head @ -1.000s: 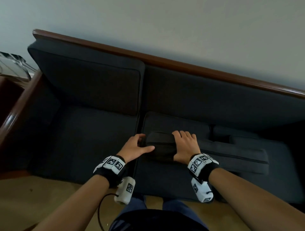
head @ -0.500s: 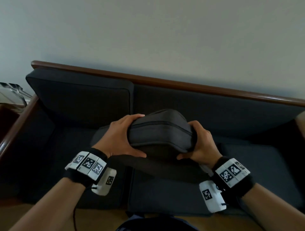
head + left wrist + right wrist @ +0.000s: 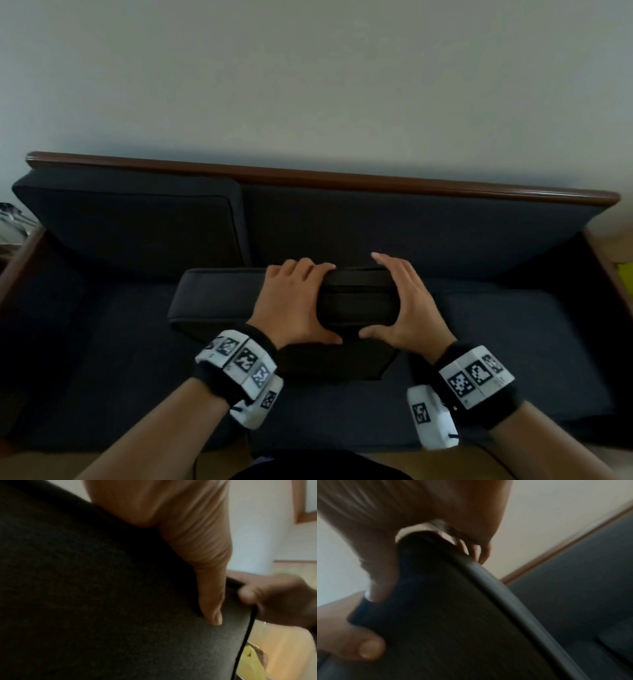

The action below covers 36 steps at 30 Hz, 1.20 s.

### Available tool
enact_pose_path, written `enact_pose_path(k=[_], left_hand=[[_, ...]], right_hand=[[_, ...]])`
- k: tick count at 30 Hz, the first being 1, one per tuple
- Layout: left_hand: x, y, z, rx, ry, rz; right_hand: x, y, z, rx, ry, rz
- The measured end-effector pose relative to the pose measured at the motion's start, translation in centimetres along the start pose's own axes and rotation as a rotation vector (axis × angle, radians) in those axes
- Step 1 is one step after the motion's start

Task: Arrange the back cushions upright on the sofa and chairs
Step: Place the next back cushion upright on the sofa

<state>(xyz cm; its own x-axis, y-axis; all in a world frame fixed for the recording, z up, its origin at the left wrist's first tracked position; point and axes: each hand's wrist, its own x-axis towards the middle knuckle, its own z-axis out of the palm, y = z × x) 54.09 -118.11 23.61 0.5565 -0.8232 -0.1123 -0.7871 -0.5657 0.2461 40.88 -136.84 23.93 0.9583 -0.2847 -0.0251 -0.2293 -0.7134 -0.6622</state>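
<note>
I stand in front of a dark sofa point(image 3: 428, 233) with a brown wooden top rail point(image 3: 342, 178). One back cushion point(image 3: 130, 219) stands upright against its left half. A second dark cushion point(image 3: 212, 301) is held over the middle of the seat. My left hand point(image 3: 305, 305) and right hand point(image 3: 399, 298) grip its upper edge close together, fingers over the far side and thumbs on the near side. In the left wrist view my thumb point(image 3: 211, 601) presses into the fabric point(image 3: 102, 601). The right wrist view shows fingers curled over the cushion's piped edge point(image 3: 453, 615).
The right half of the backrest has no cushion against it. Flat seat cushions point(image 3: 531, 342) lie below. Wooden arms flank the sofa at left point(image 3: 20, 260) and right point(image 3: 603, 260). A plain wall rises behind. Something yellow point(image 3: 252, 662) lies on the floor to the right.
The cushion lay flat on the right seat, then was lifted off it. Both hands now hold it by its upper edge over the middle of the seat, closer together.
</note>
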Motion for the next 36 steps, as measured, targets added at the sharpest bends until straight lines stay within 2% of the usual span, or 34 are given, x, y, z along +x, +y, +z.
enact_pose_path(k=[3,4,7,10,12,15,20,22,24,28,30,32,36], left_hand=[[1.6,3.7,1.1,-0.019,-0.051,0.131],[2.0,4.4,1.3,-0.021,-0.063,0.166],[2.0,3.6,1.1,0.002,-0.059,0.186],[0.4,0.2,0.0,0.044,-0.012,0.132],[-0.9,-2.3,-0.8,0.048,0.036,0.032],[-1.9,-4.6,-1.3,-0.156,-0.008,-0.174],[-0.7,-3.2,0.7,-0.526,0.075,-0.247],[0.2,-2.5,1.1,-0.533,0.092,-0.224],[1.0,-1.4,0.8,-0.448,0.081,-0.172],[2.9,2.3,0.0,-0.327,0.06,-0.028],[3.8,4.1,0.1,-0.377,0.056,0.044],[4.7,5.2,0.7,-0.498,0.041,0.094],[5.6,5.3,3.5,-0.573,-0.037,0.098]], right_hand=[[0.7,0.7,-2.1,-0.395,-0.266,0.116],[0.6,1.6,-2.5,-0.46,-0.298,0.166],[-1.0,4.8,-3.5,-0.392,-0.165,0.223],[-2.3,7.6,-4.4,-0.291,-0.054,0.257],[-2.4,8.9,-5.0,-0.279,-0.037,0.281],[-1.7,10.0,-6.1,-0.242,-0.023,0.317],[-0.4,9.7,-6.5,-0.269,-0.067,0.377],[-0.1,9.4,-6.6,-0.339,-0.101,0.416],[0.3,8.8,-7.0,-0.416,-0.181,0.403],[1.9,5.3,-6.6,-0.383,-0.279,0.195],[2.4,3.1,-6.1,-0.32,-0.228,0.098],[2.3,2.0,-6.3,-0.305,-0.145,0.063],[0.3,3.2,-7.7,-0.249,-0.018,0.181]])
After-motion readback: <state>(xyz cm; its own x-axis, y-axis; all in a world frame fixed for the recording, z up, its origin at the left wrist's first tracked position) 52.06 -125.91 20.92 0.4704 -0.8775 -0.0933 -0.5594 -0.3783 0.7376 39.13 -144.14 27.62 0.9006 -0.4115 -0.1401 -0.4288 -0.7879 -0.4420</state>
